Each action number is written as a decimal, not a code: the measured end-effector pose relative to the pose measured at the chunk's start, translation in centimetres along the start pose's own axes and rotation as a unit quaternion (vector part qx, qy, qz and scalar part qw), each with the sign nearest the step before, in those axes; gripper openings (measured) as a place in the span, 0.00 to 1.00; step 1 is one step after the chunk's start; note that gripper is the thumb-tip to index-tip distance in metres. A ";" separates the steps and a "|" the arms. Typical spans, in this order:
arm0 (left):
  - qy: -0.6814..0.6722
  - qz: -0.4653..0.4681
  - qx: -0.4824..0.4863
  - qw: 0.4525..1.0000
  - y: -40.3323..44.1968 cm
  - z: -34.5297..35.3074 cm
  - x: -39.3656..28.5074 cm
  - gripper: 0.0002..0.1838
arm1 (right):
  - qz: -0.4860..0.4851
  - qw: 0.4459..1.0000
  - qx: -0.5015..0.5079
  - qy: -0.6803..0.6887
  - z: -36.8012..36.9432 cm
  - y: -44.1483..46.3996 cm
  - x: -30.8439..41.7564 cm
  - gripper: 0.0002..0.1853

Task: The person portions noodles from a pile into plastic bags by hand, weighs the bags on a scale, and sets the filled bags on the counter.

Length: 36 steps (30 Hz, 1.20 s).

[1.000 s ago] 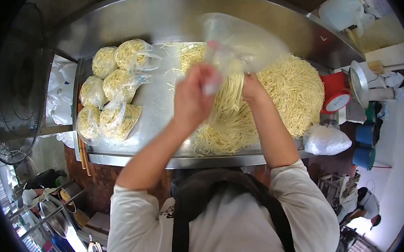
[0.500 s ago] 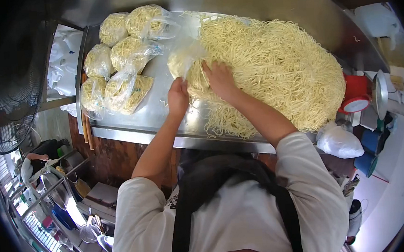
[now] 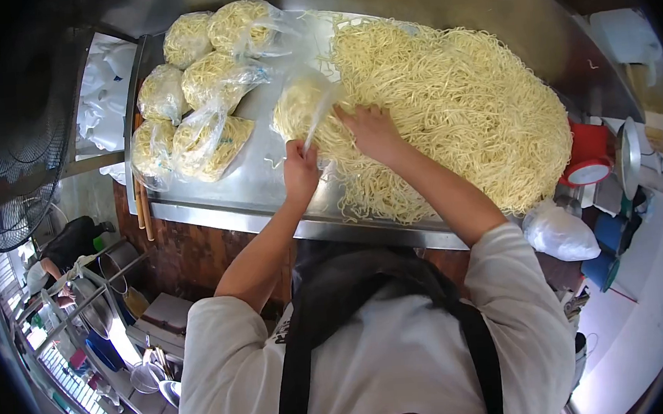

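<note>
My left hand (image 3: 301, 172) is closed on the rim of a clear plastic bag (image 3: 300, 86), which lies on its side with noodles in it. Beside the bag mouth, my right hand (image 3: 373, 132) rests on loose pale yellow noodles (image 3: 463, 113), its index finger apart and the other fingertips partly hidden among the strands. The noodles form a big heap that spreads to the right over a metal table (image 3: 257, 193). On the left side of the tabletop sit several filled bags of noodles (image 3: 211, 77).
Wooden sticks (image 3: 143, 208) hang at the table's left edge, near white plastic bags (image 3: 103, 96) and a fan (image 3: 25, 167). To the right are a red scale-like object (image 3: 588, 154) and a white bundle (image 3: 560, 231). Another person (image 3: 69, 244) is at the far left.
My right hand has moved slightly right across the noodles, and its fingers look less spread. The bag by my left hand looks fuller and its plastic edge has shifted.
</note>
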State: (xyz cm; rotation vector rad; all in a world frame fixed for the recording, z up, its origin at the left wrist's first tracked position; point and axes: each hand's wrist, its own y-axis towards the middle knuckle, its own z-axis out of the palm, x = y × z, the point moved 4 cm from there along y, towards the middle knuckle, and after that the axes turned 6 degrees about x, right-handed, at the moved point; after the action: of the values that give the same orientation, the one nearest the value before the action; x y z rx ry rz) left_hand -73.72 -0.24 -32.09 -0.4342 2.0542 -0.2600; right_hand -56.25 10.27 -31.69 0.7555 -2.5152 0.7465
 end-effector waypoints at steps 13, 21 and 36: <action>0.027 0.184 0.271 0.944 1.5 -0.2 -12.8 0.22 | -0.064 0.905 0.058 0.416 -3.0 -2.0 2.2 0.21; 0.430 0.326 0.233 0.809 6.1 8.5 -10.4 0.32 | 0.075 0.991 -0.113 -0.018 -4.7 -12.5 -0.7 0.37; 0.217 0.284 0.182 0.916 -6.3 -9.8 -23.7 0.20 | 0.142 0.951 -0.270 0.054 -12.4 -8.4 -8.0 0.15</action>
State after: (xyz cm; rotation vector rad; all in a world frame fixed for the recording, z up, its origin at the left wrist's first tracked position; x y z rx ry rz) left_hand -70.28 3.72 -6.23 0.4937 2.3884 -0.3960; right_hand -42.35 14.74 -23.05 0.1615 -2.5695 0.1476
